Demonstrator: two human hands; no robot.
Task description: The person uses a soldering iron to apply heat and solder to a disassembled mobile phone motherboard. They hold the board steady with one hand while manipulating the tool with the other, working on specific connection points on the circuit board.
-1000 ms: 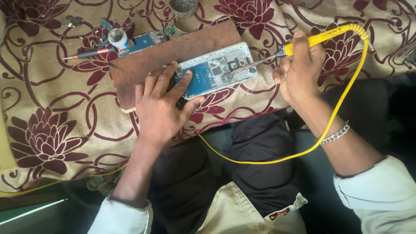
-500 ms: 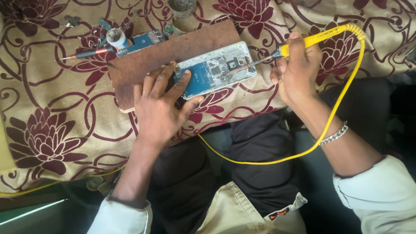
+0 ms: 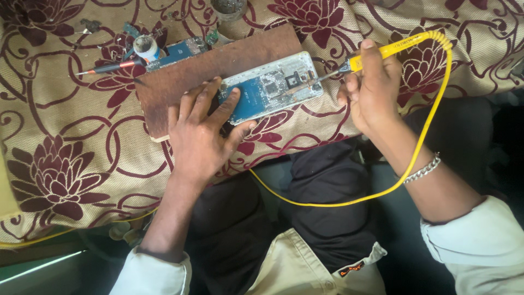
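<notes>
Floral cloth in cream and maroon is covering the surface in front of the seated person, and a brown wooden board is lying on it as a work pad. On the board's near right corner an opened mobile phone is resting with its circuit board facing up, partly overhanging onto the cloth. Its long axis is running left to right with a slight upward tilt toward the right, so the end with the small components is pointing at the right hand.

The left hand is pressing down on the phone's left end, its fingers spread wide and flat rather than gripping. The right hand is closing its fingers around a yellow soldering iron, pen-style, with the dark tip touching the phone's right end; the iron is lying roughly in line with the phone, tip pointing left.

As a judgement, the tip could slip across neighbouring components if the phone is shifting under the flat palm, since nothing is clamping it. The yellow cord is looping across the lap and could tug the iron off its spot. A hot tip sliding off could also scorch the cloth.

Further out, a red-handled tool, a small white-capped bottle and a spare blue circuit board are lying beyond the board.
</notes>
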